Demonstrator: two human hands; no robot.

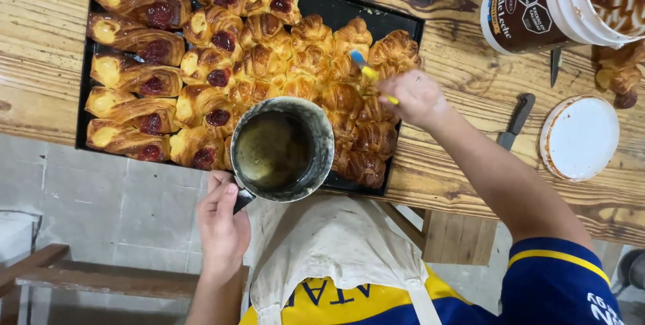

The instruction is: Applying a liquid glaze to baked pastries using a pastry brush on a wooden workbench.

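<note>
My left hand: my left hand [222, 221] is clamped on the dark handle of the pot [282, 149], fingers curled round it, just off the near edge of the table [40, 43].
Pot: a worn metal pot with dark, shiny liquid inside, held level over the near edge of the tray [403, 26], hiding a few pastries under it.
My right hand: my right hand [416, 96] is closed on the yellow handle of the brush [371, 76], gripping it between thumb and fingers.
Brush: its blue tip rests on the plain pastries [342, 96] near the far right corner of the tray; I cannot tell how hard it presses.
Tray: a black tray lying flat on the wooden table, packed tight.
Filled pastries: the filled pastries [144, 49] take up the left part of the tray, each with a yellow blob and a dark red one.
Plain pastries: golden twisted ones, crowded on the right part, glossy around the brush.
Tub: a big tub [537, 6] with brown spread smeared inside stands at the far right of the table.
Lid: its white lid [579, 138] lies flat beside it, nearer to me.
Knife: a black-handled knife [516, 120] lies between the lid and my right forearm.
Apron: my pale apron [336, 244] hangs below the pot.
</note>
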